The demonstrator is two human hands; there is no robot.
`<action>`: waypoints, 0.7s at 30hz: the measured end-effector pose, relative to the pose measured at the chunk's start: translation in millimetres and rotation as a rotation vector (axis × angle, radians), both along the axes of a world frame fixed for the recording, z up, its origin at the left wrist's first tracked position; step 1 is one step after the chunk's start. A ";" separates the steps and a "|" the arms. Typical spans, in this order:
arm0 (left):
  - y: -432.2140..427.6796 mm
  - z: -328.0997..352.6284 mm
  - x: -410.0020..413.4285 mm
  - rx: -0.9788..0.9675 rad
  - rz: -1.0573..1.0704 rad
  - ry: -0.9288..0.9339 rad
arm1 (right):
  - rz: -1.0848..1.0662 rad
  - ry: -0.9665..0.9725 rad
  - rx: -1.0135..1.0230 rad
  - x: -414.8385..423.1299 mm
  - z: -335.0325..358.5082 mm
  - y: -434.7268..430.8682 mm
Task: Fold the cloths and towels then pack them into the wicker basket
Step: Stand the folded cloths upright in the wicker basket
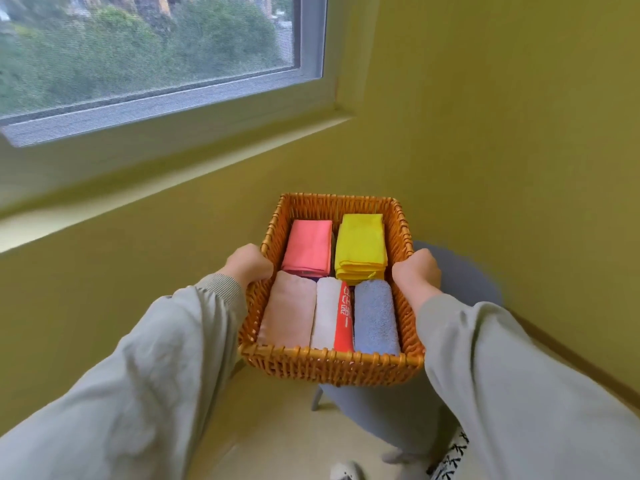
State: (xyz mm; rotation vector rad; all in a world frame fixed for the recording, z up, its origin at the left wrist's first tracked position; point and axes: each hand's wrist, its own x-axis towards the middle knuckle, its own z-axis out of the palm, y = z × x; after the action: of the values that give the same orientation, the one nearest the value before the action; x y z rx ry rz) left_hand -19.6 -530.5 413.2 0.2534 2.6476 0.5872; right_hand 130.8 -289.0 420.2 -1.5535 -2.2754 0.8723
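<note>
— Gripping the woven wicker basket [329,365] by its side rims: left hand [249,263] and right hand [417,270] each curl round the cane, over a grey stool [460,271].
— Inside?
— Flat-folded pink cloth [308,245] and stacked yellow cloths [360,242] at the far end; nearer, pink towel roll [289,310], white-red towel roll [332,315], blue terry roll [375,315].

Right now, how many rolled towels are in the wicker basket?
3, in the near row of the wicker basket: pale pink towel left, white towel with red band middle, blue towel right. More may be hidden beneath.
</note>
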 end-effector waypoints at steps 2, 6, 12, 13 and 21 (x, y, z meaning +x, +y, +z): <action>-16.2 8.1 4.6 -0.016 0.029 -0.062 | 0.026 -0.027 -0.021 -0.4 10.2 -10.7; -40.9 6.9 11.2 -0.007 0.082 -0.137 | 0.079 -0.059 -0.050 -4.1 6.8 -25.4; -103.9 -20.1 37.0 -0.029 0.249 -0.198 | 0.273 -0.127 -0.077 -26.0 -20.6 -67.9; -117.6 -24.9 42.5 -0.029 0.289 -0.202 | 0.313 -0.144 -0.071 -31.1 -24.3 -78.6; -248.8 -53.6 129.3 0.031 0.644 -0.209 | 0.710 -0.224 -0.113 -54.7 -44.1 -198.8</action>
State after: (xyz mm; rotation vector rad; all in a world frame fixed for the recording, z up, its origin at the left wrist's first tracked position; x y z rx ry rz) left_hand 109.7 -779.3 359.6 -0.6425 2.4854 0.7952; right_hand 76.2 -487.8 376.1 -0.8903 -3.0559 1.0313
